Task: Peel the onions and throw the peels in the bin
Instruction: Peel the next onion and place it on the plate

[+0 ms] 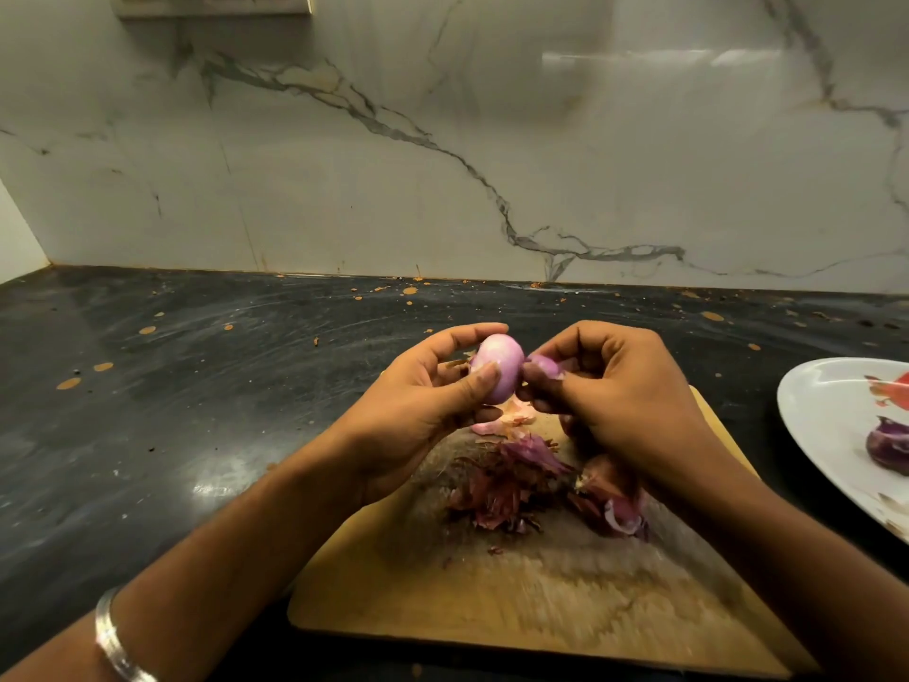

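Head view: peeling a small pale-purple onion (498, 367) above the worn wooden cutting board (516, 593).
Left hand (423, 411) grips the onion; right hand (615, 391) pinches a purple peel strip (543, 366). Dry reddish peels (511, 479) lie mid-board.

A veined white marble wall (442, 164) rises behind a dark, seemingly stained counter (172, 386).

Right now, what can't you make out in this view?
- Bin: nowhere in the head view.
- Plate: cut off by the right edge, as is the purple onion on it.
- Onion on the board: partly hidden by the right hand.
- Peel pile: blurred, pieces uncountable.
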### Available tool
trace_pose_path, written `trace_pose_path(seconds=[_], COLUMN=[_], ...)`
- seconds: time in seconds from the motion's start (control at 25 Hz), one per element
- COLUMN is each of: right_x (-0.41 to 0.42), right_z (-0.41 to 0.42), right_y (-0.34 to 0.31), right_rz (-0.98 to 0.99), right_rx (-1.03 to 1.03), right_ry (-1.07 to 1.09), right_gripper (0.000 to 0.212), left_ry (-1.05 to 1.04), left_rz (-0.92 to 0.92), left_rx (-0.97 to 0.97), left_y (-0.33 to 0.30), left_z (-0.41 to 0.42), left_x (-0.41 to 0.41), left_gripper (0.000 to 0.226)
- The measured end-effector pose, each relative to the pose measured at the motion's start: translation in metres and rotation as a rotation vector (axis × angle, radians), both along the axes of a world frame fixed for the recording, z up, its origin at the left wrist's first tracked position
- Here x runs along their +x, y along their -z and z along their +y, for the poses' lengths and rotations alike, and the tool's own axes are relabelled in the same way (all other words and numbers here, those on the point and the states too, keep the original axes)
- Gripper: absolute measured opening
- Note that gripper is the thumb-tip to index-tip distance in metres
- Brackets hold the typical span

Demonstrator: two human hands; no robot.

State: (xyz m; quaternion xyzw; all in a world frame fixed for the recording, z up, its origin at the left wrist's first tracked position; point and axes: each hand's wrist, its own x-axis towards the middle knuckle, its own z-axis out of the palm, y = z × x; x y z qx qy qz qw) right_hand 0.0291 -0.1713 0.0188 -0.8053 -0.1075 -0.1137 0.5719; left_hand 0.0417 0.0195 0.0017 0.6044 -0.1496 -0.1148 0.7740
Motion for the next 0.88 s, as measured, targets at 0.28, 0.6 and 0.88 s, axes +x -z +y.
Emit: trace_pose_path(seconds=[0.28, 0.6, 0.88], right_x=[0.0009, -0.0068, -0.0026], right_z=[-0.0029, 0.0053, 0.0029], right_y=[-0.0047, -0.0022, 0.0008], right_rz=[0.107, -0.159, -0.199], right_rx=[0.150, -0.464, -0.241], right_ry=[-0.060, -0.097, 0.015], right_gripper=[0.006, 0.010, 0.023], left_ry=[0.007, -0.170, -0.136], left_rz=[0.083, 0.035, -0.099], left_rx=[-0.176, -0.106, 0.027], left_y=[-0.0023, 0.0016, 0.0049], left_z=[0.0006, 0.0021, 0.0032], left_x=[0.0029, 0.0093, 0.0066], left_gripper=[0.047, 0.072, 0.071])
